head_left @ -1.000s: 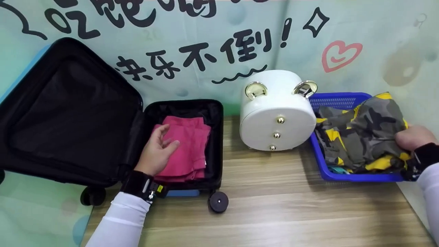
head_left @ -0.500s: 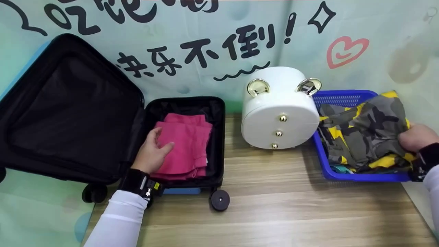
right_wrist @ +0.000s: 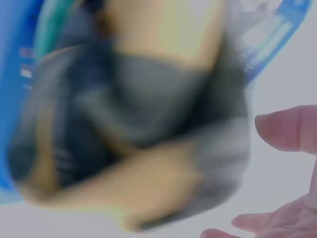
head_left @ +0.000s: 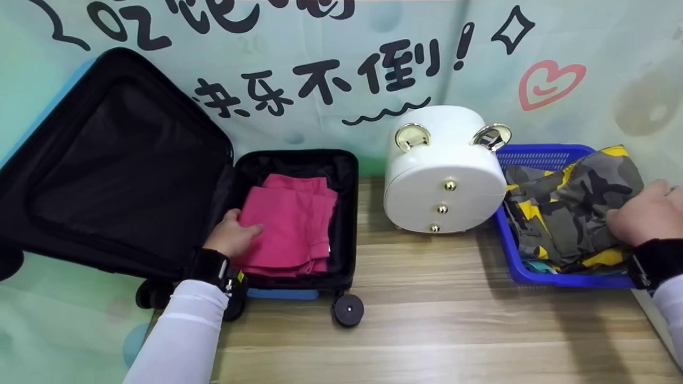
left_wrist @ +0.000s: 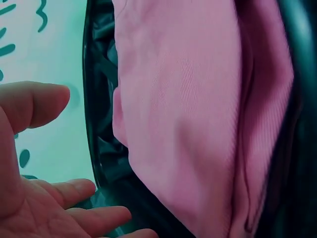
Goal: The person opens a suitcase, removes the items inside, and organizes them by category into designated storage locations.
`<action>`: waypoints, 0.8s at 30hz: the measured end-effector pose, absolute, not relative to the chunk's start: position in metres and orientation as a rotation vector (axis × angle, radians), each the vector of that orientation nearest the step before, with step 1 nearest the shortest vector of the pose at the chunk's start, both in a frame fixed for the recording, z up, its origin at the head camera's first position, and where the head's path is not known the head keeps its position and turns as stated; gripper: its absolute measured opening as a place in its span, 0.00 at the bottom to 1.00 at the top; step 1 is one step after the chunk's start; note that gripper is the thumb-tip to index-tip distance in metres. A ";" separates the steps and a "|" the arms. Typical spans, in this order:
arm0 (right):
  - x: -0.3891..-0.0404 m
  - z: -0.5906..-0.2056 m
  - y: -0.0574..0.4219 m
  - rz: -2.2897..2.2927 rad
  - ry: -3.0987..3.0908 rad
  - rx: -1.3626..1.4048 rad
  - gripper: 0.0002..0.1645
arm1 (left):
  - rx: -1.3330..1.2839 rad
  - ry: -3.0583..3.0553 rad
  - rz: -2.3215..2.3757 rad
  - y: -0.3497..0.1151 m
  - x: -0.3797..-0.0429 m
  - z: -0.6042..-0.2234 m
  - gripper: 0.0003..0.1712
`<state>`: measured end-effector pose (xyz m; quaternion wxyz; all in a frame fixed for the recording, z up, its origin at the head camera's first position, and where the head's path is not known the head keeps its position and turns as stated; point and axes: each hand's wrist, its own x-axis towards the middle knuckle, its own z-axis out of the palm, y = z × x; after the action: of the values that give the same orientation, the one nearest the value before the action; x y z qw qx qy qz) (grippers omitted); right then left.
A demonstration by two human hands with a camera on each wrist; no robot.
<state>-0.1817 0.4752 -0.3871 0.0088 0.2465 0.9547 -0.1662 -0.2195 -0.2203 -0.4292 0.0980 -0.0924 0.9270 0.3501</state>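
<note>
A pink folded garment lies in the shell of an open black-lined suitcase. My left hand hovers over the garment's left edge. In the left wrist view, the thumb and fingers are spread, apart from the pink cloth. At the right, a grey, black and yellow camouflage garment fills a blue plastic basket. My right hand is at the garment's right side. The right wrist view shows its thumb and fingers spread, with a gap to the blurred camouflage cloth.
A white rounded case with gold ear-shaped parts stands between suitcase and basket. The suitcase lid leans open at the left. A printed backdrop hangs behind. The wood-grain table spreads in front.
My right hand has come off the camouflage garment's right edge, moving up and left with its fingers opening out. My left hand has moved slightly back over the pink garment's edge.
</note>
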 end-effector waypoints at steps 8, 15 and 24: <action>-0.146 -0.342 0.364 -0.421 3.132 0.126 0.30 | -0.310 2.705 0.966 -0.234 -0.228 -0.429 0.50; -0.143 -0.354 0.230 -0.685 2.916 -0.576 0.23 | -0.300 2.700 0.902 -0.235 -0.238 -0.435 0.49; -0.195 -0.402 0.095 -1.294 2.460 -0.313 0.39 | -0.269 2.682 0.878 -0.228 -0.247 -0.444 0.40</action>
<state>-0.1948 0.0952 -0.4023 0.1713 -0.1101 0.8665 -0.4557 -0.2467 -0.2276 -0.4435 0.1527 -0.0937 0.9349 0.3062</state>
